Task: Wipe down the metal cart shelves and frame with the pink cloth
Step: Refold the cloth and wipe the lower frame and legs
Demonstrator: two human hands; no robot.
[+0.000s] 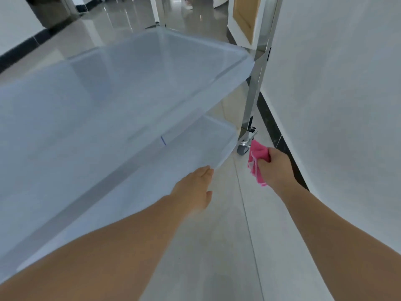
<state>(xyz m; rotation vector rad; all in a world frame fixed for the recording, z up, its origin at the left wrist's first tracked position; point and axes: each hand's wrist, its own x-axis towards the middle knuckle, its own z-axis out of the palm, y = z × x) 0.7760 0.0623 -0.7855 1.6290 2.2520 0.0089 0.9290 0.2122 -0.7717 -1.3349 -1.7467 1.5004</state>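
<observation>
The metal cart fills the left of the view, its steel upright post (pixel 251 98) running down to a grey caster wheel (pixel 243 147). Two translucent plastic bins sit on its shelves, an upper bin (pixel 152 68) and a lower bin (pixel 188 148). My right hand (pixel 274 166) is shut on the bunched pink cloth (pixel 257 161), held just right of the wheel, low near the floor. My left hand (pixel 195 187) reaches to the lower bin's near corner, fingertips touching its rim, fingers apart.
A white wall (pixel 336 105) with a black skirting strip (pixel 273 127) stands close on the right. Glossy pale floor tiles (pixel 217 246) lie below. A white-framed wooden panel (pixel 245 16) stands behind the cart. A person's shoes show far down the hallway.
</observation>
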